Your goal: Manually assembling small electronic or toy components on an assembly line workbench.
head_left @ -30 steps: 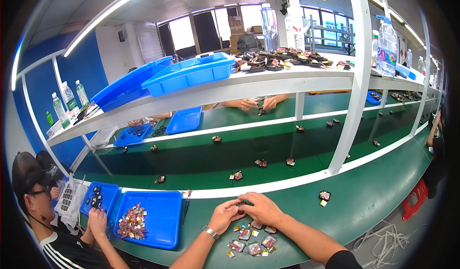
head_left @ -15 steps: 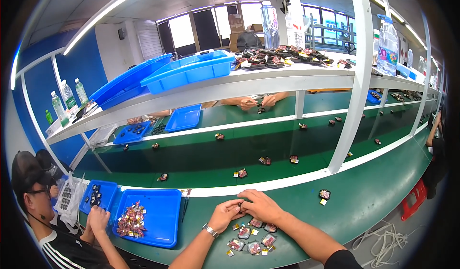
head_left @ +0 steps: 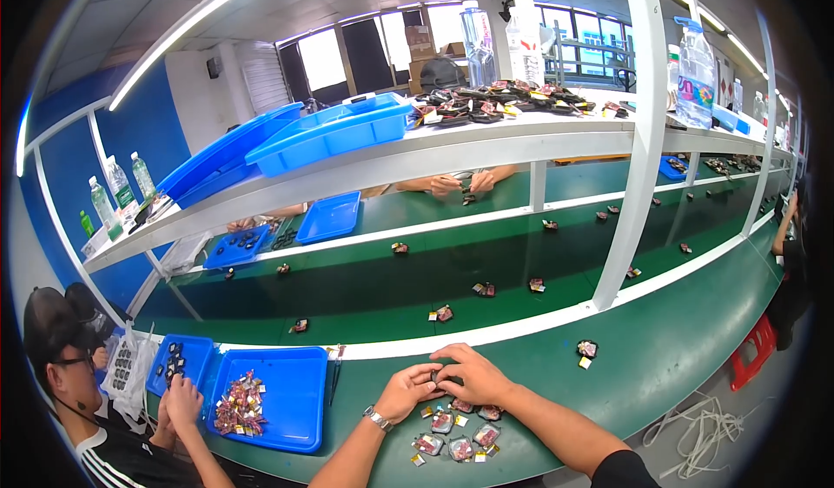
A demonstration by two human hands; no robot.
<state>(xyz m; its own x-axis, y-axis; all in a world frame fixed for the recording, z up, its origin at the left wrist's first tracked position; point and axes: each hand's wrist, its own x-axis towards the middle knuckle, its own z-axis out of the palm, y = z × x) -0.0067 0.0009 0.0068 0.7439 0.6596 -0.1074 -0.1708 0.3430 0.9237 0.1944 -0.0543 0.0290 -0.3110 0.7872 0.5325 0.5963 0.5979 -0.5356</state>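
Observation:
My left hand (head_left: pixel 408 396), with a metal-banded watch at its wrist, pinches a small dark part (head_left: pixel 435 376) from the left side. Over the same part, my right hand (head_left: pixel 472 375) curls its fingers, so most of the part is hidden and its exact kind does not show. Just below my hands, on the green bench (head_left: pixel 373 401), lies a group of several small electronic units (head_left: pixel 460 447) with rounded casings, reddish wiring and white-yellow tabs. One similar unit (head_left: pixel 587 349) sits apart to the right.
A blue tray (head_left: pixel 300 384) holds a heap of small red-wired parts (head_left: pixel 241 405). Tweezers (head_left: pixel 336 375) lie beside it. At left, a person works near a smaller blue tray (head_left: pixel 204 349). White posts (head_left: pixel 632 158) carry a shelf above a green belt (head_left: pixel 382 292) with scattered units.
The view has shifted slightly. Units on the belt have drifted a little rightward. My hands stay together around the dark part, the right fingers moving slightly.

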